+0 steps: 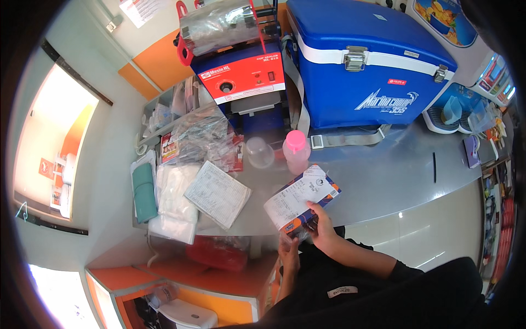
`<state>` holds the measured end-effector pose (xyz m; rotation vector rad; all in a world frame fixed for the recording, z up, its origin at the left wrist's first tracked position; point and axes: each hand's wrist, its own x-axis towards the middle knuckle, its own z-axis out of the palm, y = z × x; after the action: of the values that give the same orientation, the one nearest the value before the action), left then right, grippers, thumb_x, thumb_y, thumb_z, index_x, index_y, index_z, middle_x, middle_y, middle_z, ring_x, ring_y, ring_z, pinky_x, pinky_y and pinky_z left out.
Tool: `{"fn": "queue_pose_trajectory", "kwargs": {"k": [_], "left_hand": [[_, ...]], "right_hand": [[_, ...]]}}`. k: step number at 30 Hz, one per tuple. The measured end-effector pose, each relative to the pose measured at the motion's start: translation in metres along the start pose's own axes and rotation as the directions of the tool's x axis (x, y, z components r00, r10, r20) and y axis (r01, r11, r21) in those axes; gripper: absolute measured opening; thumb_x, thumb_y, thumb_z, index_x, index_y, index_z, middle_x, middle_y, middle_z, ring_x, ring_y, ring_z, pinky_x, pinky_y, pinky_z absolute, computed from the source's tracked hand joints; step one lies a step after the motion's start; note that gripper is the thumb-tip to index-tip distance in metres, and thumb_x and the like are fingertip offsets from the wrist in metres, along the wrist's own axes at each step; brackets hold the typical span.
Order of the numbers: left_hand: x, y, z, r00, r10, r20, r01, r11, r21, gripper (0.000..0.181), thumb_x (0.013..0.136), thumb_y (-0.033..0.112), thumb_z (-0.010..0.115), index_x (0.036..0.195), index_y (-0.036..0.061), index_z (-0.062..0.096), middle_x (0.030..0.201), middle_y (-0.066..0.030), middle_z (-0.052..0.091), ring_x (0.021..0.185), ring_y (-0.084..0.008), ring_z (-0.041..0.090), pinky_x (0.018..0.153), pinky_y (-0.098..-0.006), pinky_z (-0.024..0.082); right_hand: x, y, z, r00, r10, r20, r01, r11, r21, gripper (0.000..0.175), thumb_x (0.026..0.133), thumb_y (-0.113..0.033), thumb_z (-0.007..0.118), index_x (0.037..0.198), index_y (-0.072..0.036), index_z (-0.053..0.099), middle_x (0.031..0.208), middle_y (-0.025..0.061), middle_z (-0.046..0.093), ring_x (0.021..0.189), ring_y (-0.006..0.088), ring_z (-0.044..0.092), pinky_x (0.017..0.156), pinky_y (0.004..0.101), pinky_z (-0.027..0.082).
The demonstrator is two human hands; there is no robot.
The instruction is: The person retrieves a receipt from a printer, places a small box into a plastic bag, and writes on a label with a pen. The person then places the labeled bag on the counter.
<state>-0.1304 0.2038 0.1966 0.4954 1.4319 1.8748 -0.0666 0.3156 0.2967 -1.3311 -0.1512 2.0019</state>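
A blue and orange cardboard box point(296, 222) is tilted over the table's front edge, with a long printed paper receipt point(287, 201) lying across its top. My right hand point(322, 228) grips the box from its near side, thumb pressed on the receipt. Below the near left corner, my left hand point(291, 255) pinches some clear plastic point(303, 236); part of that plastic is hidden by the box and the right hand. Just behind the box stands a pink plastic bottle point(296, 152) with a pink cap. A translucent plastic cup point(259, 153) is left of the bottle.
On the steel table point(382, 168) stand a cup sealer point(246, 78) and a blue cooler box point(365, 82). Left lie a handwritten sheet point(218, 194), white plastic bags point(174, 205), a green pouch point(144, 193) and clear packets point(201, 135). A black pen point(434, 167) lies right.
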Motion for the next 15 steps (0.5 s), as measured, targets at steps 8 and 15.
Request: {"fn": "queue_pose_trajectory", "kwargs": {"k": [8, 15], "left_hand": [[0.032, 0.024, -0.007, 0.976, 0.101, -0.195, 0.090, 0.627, 0.774, 0.074, 0.076, 0.021, 0.078, 0.131, -0.0037, 0.036, 0.100, -0.0205, 0.062, 0.094, -0.0378, 0.063, 0.081, -0.0434, 0.051], [0.019, 0.095, 0.034, 0.983, 0.160, -0.093, 0.035, 0.332, 0.943, 0.090, 0.069, 0.027, 0.083, 0.136, -0.0006, 0.029, 0.123, -0.0286, 0.050, 0.113, -0.0438, 0.054, 0.090, -0.0506, 0.047]], "right_hand": [[0.007, 0.017, -0.023, 0.994, 0.007, 0.113, 0.018, 0.976, -0.216, 0.048, 0.075, -0.037, 0.082, 0.109, -0.011, 0.062, 0.102, -0.0005, 0.060, 0.097, 0.0130, 0.057, 0.079, 0.0320, 0.044], [0.020, -0.082, -0.110, 0.840, 0.349, 0.415, 0.248, 0.433, -0.866, 0.050, 0.084, -0.043, 0.075, 0.109, 0.000, 0.067, 0.096, 0.0066, 0.069, 0.090, 0.0153, 0.065, 0.081, 0.0291, 0.050]]}}
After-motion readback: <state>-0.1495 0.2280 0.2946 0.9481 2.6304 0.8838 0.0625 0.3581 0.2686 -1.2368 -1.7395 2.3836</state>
